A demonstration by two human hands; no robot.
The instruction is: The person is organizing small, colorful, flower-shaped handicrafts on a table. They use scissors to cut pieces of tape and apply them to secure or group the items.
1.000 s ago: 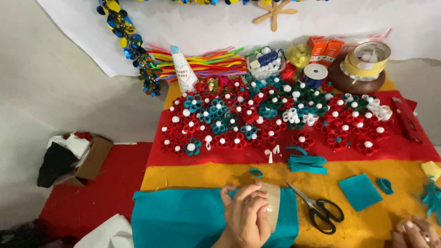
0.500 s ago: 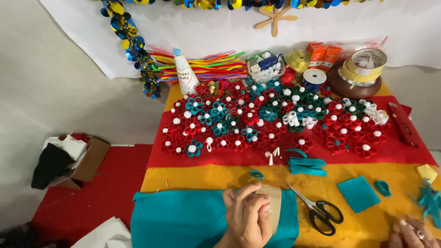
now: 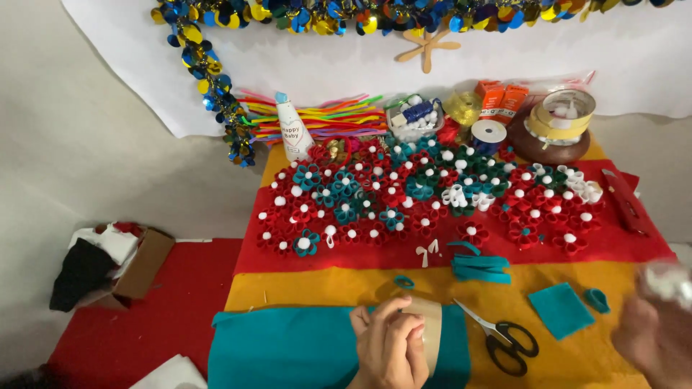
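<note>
Fingers [image 3: 404, 328] of our left hand [image 3: 389, 353] are curled down over a tan card strip [image 3: 431, 328], pressing it flat on the teal felt sheet [image 3: 288, 349] at the six o'clock edge of the table; only the strip's right side shows past the knuckles. Our right hand [image 3: 659, 338] sits far out at four o'clock, blurred, with something pale and white [image 3: 667, 281] at its top; we cannot tell whether its fingers are closed round that or merely beside it.

From the strip outward: black-handled scissors [image 3: 504, 342] lie just at three o'clock of it, blades pointing toward the strip. A small teal loop [image 3: 404, 282] lies at twelve o'clock of our left hand. Folded teal strips [image 3: 479, 268] lie at one o'clock, and a cut teal square [image 3: 561, 310] with another loop [image 3: 595, 299] lies further toward three o'clock.

Beyond, at twelve o'clock, the red felt [image 3: 504, 252] carries many finished red, teal and white felt flowers [image 3: 404, 191], so we judge much of the making done. The large teal sheet looks mostly uncut and the strips are not yet formed into flowers, so more teal pieces appear left to make
</note>
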